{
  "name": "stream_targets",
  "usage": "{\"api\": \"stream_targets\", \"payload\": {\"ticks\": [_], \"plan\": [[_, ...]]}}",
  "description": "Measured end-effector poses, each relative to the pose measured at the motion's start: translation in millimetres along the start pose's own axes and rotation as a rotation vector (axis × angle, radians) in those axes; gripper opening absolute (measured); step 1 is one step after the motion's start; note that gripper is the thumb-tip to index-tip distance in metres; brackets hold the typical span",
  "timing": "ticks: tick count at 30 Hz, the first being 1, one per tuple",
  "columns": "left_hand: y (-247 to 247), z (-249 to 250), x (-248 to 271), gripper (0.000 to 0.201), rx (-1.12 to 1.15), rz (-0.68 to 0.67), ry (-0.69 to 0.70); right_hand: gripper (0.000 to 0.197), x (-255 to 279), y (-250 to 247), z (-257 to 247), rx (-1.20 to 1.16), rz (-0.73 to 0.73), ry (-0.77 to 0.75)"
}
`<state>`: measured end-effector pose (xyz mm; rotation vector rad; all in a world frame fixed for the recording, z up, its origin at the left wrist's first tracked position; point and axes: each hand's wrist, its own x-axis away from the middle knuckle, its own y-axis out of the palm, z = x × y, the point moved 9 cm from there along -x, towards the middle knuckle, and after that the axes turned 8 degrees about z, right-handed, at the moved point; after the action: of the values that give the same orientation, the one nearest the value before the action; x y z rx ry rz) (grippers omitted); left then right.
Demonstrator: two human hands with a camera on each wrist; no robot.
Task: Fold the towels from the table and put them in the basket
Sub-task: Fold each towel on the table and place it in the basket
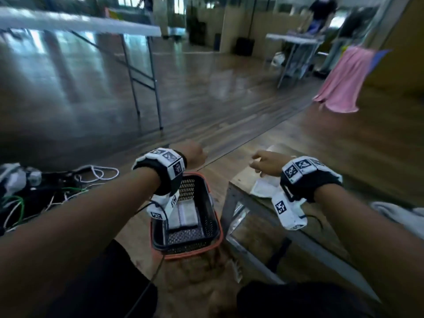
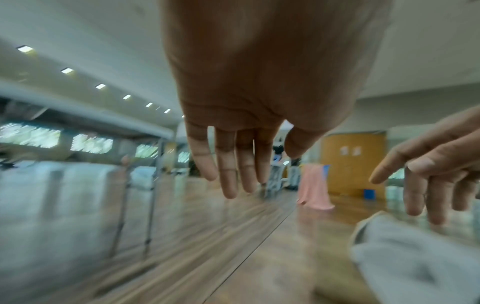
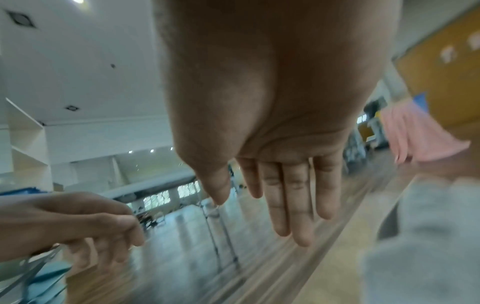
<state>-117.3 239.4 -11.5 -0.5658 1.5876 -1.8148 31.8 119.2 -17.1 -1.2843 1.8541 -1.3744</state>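
Observation:
A black basket with a red rim (image 1: pixel 212 216) stands on the floor beside the low table (image 1: pixel 242 177). A folded grey towel (image 1: pixel 187 214) lies inside it. My left hand (image 1: pixel 197 154) hovers beyond the basket, empty, with its fingers (image 2: pixel 228 174) straight. My right hand (image 1: pixel 261 161) hangs open above a crumpled pale towel (image 1: pixel 263 188) at the table's near corner, not touching it. Its fingers (image 3: pixel 298 205) are straight too. The same towel shows blurred as a grey mass (image 2: pixel 405 263) (image 3: pixel 428 236). Another grey towel (image 1: pixel 394 214) lies at the far right.
Loose cables (image 1: pixel 57 189) and gear clutter the floor at left. A folding table (image 1: pixel 80 22) stands at back left. A pink cloth (image 1: pixel 346 81) hangs at right, and a person (image 1: pixel 321 8) stands at a far table. All views are motion-blurred.

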Motion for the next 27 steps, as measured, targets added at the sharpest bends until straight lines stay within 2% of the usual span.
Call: {"api": "stream_targets", "payload": {"ticks": [5,11,17,23,25,27], "plan": [[-56.4,82.1,25.1,0.041,0.018,0.080,0.188,0.045,69.9,-73.5,51.6,-0.027,0.149,0.087],[-55.6,170.6,33.0,0.040,0.000,0.073,0.383,0.034,124.5,-97.6,99.9,-0.050,0.229,0.132],[-4.0,217.5,15.8,0.044,0.009,-0.035,0.454,0.029,111.2,-79.2,139.9,0.119,0.209,0.135],[97.8,225.5,-4.5,0.047,-0.042,-0.342,0.436,0.032,61.2,-24.4,173.5,0.110,0.123,0.173],[125.9,217.3,-12.8,0.051,-0.031,-0.353,0.414,0.033,43.1,-7.1,179.2,0.104,0.125,0.162],[143.0,206.3,-25.2,0.055,0.017,-0.269,0.383,0.036,24.8,5.6,179.3,0.116,0.158,0.110]]}}
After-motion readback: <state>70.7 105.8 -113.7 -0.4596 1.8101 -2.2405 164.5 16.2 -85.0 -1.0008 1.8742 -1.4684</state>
